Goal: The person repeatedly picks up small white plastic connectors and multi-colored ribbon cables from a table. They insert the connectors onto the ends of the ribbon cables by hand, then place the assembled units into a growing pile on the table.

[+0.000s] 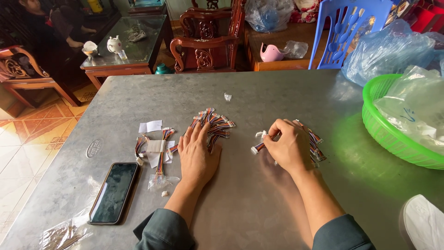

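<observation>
Left hand (198, 155) spread flat on fanned colourful short wires (217, 124), keeping them put on grey metal tabletop (259, 203); right hand (287, 147) pinching one white-tipped wire (257, 147).

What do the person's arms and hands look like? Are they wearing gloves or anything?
No gloves: the left hand and the right hand are both bare, with no rings, watch or bracelet showing. Each arm has a dark grey-green cloth sleeve pushed up near the elbow, which leaves the forearms uncovered.
</observation>
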